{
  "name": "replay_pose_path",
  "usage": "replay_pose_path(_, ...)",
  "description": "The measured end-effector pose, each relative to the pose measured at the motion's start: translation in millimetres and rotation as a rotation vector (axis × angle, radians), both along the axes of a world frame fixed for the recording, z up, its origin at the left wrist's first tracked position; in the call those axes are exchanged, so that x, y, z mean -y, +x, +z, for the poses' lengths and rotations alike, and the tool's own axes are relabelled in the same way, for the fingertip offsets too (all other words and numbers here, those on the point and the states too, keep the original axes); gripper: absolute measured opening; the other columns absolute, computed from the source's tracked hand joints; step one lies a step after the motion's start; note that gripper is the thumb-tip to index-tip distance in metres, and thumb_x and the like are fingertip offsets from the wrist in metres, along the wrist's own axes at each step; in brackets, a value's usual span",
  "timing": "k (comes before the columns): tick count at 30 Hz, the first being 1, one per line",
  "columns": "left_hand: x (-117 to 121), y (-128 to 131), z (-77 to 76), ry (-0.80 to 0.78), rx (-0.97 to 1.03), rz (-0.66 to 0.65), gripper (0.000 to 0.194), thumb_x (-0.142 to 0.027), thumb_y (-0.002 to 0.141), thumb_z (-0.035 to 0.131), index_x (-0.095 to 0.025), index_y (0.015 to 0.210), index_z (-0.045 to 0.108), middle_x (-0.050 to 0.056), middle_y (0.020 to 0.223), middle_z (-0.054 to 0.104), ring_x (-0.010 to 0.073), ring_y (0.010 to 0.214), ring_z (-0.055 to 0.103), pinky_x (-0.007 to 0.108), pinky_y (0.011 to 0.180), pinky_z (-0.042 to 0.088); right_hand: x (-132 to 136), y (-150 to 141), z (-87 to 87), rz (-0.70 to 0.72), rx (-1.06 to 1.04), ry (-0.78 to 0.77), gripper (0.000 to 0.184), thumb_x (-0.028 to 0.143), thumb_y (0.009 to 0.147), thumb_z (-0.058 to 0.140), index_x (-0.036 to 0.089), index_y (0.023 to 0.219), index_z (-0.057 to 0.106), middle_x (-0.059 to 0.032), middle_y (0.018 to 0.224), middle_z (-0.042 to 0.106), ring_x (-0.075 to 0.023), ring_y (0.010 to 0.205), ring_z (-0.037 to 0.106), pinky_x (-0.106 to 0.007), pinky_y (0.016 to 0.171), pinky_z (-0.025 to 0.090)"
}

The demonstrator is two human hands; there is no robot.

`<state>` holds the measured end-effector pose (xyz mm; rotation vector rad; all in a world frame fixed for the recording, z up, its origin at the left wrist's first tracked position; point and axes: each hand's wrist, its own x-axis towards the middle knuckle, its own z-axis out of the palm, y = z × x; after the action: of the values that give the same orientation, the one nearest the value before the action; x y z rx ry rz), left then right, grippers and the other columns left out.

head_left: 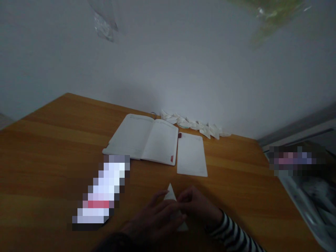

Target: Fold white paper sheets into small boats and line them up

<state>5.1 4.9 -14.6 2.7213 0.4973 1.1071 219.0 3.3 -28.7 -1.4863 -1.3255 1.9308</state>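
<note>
**Both hands at a folded white paper triangle (170, 194)**

The left hand (153, 218) has its fingers (160, 206) pressed together across the paper, and the right hand (195, 206) has its fingers (185, 197) curled onto it (any pinch is unclear in the dim light). The triangle lies under the fingertips on an orange-brown wooden table (52, 150). Ahead of the fingers lie an open white-paged notebook (147, 138) and a loose white paper sheet (191, 155). Farther ahead, a row of small folded white paper pieces (193, 123) lines the wall. A black-and-white striped sleeve (231, 234) extends behind the right fingers.
</note>
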Motion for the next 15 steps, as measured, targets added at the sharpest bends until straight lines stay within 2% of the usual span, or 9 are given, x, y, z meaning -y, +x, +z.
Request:
replay_pose_path(4,-1,-3,-1.1,0.028,0.011,0.046,0.025,-0.012,0.096,0.051,-0.019,0.117,0.063,0.006,0.109,0.069,0.0144,0.104,0.062,0.042,0.115,0.03,-11,14,15.2,-0.059,0.054,0.077,0.032,0.043,0.072,0.074,0.012,0.064,0.07,0.0015,0.055,0.058,-0.008,0.05,0.045,-0.02,0.047,0.032)
replay_pose_path(7,-3,-6,-1.5,0.051,0.003,0.098,0.032,-0.009,0.096,0.046,-0.018,0.123,0.061,0.008,0.113,0.068,0.0163,0.11,0.06,0.044,0.115,0.031,-41,41,46.4,-0.124,0.197,0.227,0.034,0.046,0.074,0.07,0.013,0.068,0.072,-0.0007,0.057,0.061,-0.0098,0.05,0.047,-0.022,0.047,0.036)
replay_pose_path(9,-4,-6,-0.9,0.048,0.009,0.118,0.034,-0.007,0.096,0.045,-0.017,0.124,0.06,0.009,0.113,0.068,0.0172,0.111,0.059,0.043,0.114,0.033,-74,63,75.9,-0.194,0.37,0.447,0.035,0.048,0.074,0.068,0.014,0.071,0.074,-0.0023,0.06,0.065,-0.0107,0.049,0.049,-0.023,0.049,0.038)
replay_pose_path(12,-5,-6,-0.5,0.045,-0.005,0.137,0.036,-0.004,0.096,0.042,-0.016,0.124,0.06,0.009,0.112,0.068,0.0173,0.11,0.059,0.043,0.113,0.034,-135,86,121.0,-0.153,0.775,0.82,0.032,0.044,0.081,0.064,0.015,0.079,0.079,-0.0054,0.066,0.071,-0.0147,0.057,0.057,-0.025,0.055,0.04)
replay_pose_path(13,-5,-6,-1.0,0.043,-0.019,0.138,0.037,-0.003,0.095,0.041,-0.016,0.126,0.059,0.01,0.112,0.068,0.0174,0.111,0.059,0.043,0.112,0.035,-156,89,133.2,-0.137,0.922,0.905,0.03,0.041,0.083,0.063,0.016,0.081,0.08,-0.0063,0.069,0.073,-0.0157,0.059,0.059,-0.026,0.057,0.04)
replay_pose_path(15,-5,-6,-3.2,0.036,-0.041,0.138,0.041,-0.002,0.095,0.04,-0.015,0.129,0.056,0.011,0.114,0.067,0.0182,0.113,0.058,0.043,0.111,0.037,-195,90,149.7,-0.073,1.184,0.979,0.023,0.036,0.084,0.065,0.019,0.086,0.081,-0.0083,0.079,0.076,-0.0189,0.07,0.064,-0.028,0.064,0.043)
